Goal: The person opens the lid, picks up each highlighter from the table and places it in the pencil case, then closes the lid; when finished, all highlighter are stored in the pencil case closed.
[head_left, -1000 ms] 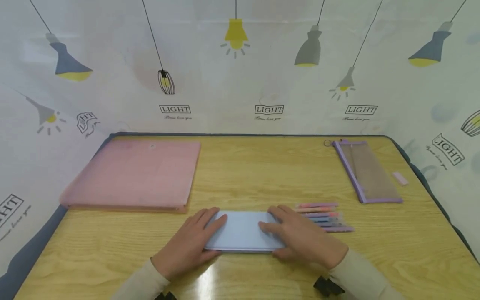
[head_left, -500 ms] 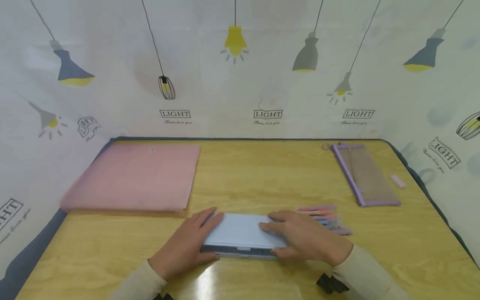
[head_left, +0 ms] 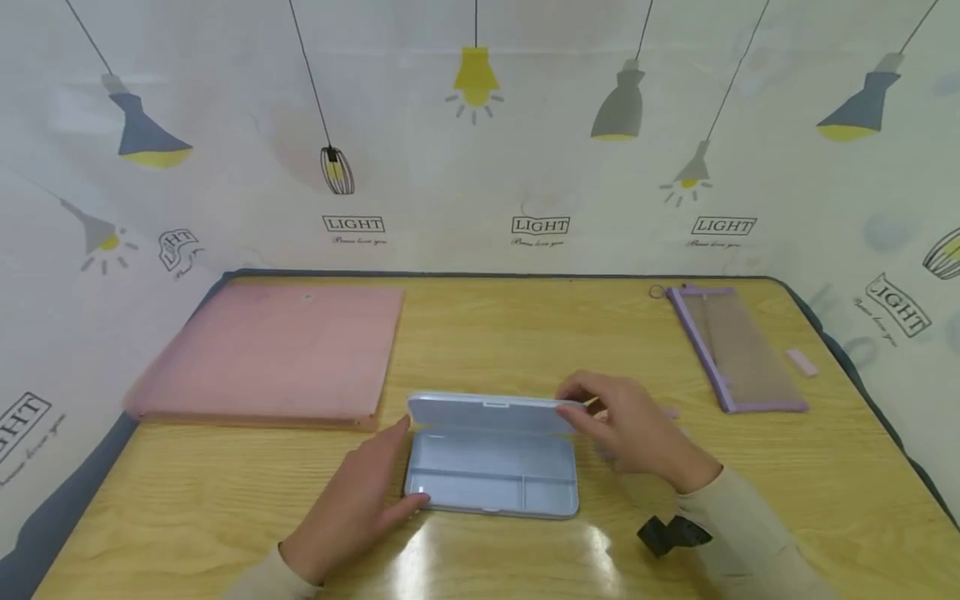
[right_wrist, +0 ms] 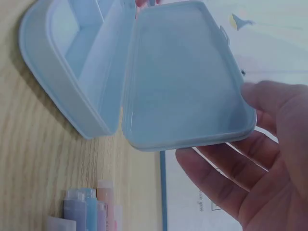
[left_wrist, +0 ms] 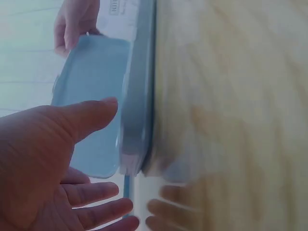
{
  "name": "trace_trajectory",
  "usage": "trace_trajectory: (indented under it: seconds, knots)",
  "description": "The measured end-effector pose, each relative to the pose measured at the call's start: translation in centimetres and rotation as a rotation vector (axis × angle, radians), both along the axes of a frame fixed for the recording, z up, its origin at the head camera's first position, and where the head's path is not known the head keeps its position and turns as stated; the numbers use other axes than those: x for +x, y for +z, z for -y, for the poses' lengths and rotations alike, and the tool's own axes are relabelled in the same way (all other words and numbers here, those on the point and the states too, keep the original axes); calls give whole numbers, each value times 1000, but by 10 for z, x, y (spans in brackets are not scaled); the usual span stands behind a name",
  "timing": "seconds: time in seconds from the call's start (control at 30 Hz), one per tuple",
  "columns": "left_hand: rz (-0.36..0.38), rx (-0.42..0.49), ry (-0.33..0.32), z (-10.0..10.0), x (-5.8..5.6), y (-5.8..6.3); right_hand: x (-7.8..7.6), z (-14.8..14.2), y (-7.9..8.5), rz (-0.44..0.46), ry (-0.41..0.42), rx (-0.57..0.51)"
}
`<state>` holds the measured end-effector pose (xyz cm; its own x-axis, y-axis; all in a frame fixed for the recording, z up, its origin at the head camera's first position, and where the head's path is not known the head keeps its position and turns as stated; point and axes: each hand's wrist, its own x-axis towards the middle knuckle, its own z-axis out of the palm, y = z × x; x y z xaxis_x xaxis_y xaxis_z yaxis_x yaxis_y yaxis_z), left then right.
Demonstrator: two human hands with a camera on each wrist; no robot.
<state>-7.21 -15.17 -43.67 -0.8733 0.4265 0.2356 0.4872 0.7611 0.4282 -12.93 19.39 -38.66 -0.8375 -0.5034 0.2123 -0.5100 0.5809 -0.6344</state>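
A light-blue hard pencil case (head_left: 480, 454) sits on the table before me, its lid (head_left: 465, 414) raised and tilted back on the far-side hinge. Dividers split the tray into one long rear compartment and two front ones. My right hand (head_left: 645, 429) holds the lid near its right corner; in the right wrist view the thumb lies on the lid's free edge, with the fingers behind. At the case's left end is my left hand (head_left: 356, 492), fingers extended and thumb by the front corner. The left wrist view shows those fingers (left_wrist: 103, 211) straight and spread.
Several pens (right_wrist: 86, 211) lie right of the case, mostly hidden by my right hand in the head view. A pink folder (head_left: 270, 354) lies at back left. At back right are a purple-edged mesh zip pouch (head_left: 750, 350) and a pink eraser (head_left: 801, 362).
The pencil case was closed under both hands, then its lid lifted slightly, and now it stands raised. My right hand has moved up and away with the lid; my left stays beside the case.
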Motion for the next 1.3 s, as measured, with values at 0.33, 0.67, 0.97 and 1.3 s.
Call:
trace_trajectory:
  seconds: [0.33,0.67,0.97,1.3]
  knots:
    - [-51,-73,-28,-2,0,-4,-35,2,-4,127,-98,-71]
    - [7,-94,-27,-3,-3,1,-54,4,-14,268,-137,-67]
    - [49,-28,-51,-2,-8,5,-49,5,-10,232,-142,-77]
    - [75,18,-45,-6,-18,5,-42,4,-7,216,-148,-84]
